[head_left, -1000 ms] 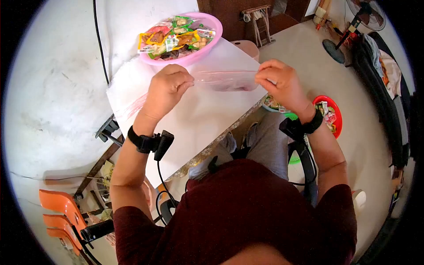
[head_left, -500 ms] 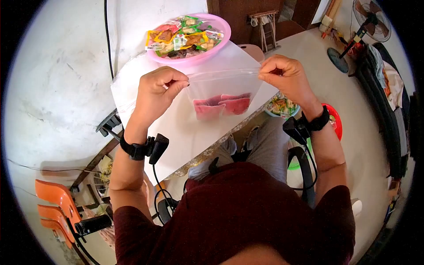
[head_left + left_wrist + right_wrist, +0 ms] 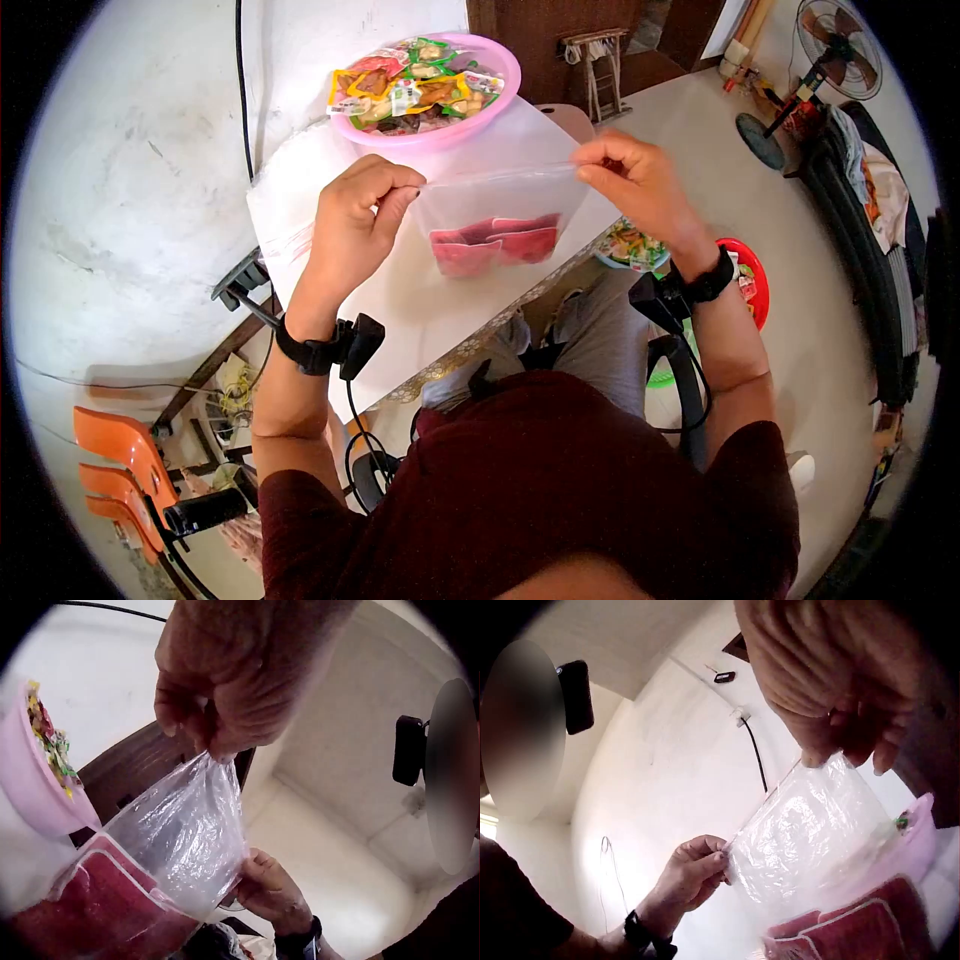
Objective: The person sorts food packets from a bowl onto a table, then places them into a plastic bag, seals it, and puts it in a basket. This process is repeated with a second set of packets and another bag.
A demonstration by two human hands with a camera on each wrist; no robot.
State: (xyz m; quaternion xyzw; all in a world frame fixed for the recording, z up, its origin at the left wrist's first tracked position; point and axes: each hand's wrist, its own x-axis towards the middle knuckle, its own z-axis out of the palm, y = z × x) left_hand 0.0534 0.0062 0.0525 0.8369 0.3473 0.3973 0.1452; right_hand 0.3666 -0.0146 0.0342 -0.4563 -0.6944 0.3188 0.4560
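A clear plastic bag [image 3: 500, 195] hangs upright between the two hands above the white table. Several flat red packets [image 3: 495, 243] with pale edges lie at its bottom, also large in the left wrist view. My left hand [image 3: 360, 205] pinches one top corner between thumb and fingers. The opposite top corner is pinched by my right hand [image 3: 640, 190]. The bag's top edge is stretched nearly straight between them, and its wrinkled film [image 3: 802, 817] shines in the right wrist view.
A pink basin [image 3: 430, 140] heaped with colourful snack packets stands at the table's [image 3: 400, 310] far end. Right of the table are a blue basin [image 3: 640, 265] and a red basin [image 3: 757, 285] with more packets. A fan [image 3: 765, 140] stands at the back right.
The bag was pulled taut and nearly flat; it now hangs down with the red packets in plain sight. Both hands keep their pinch, and the right has shifted slightly left since half a second ago.
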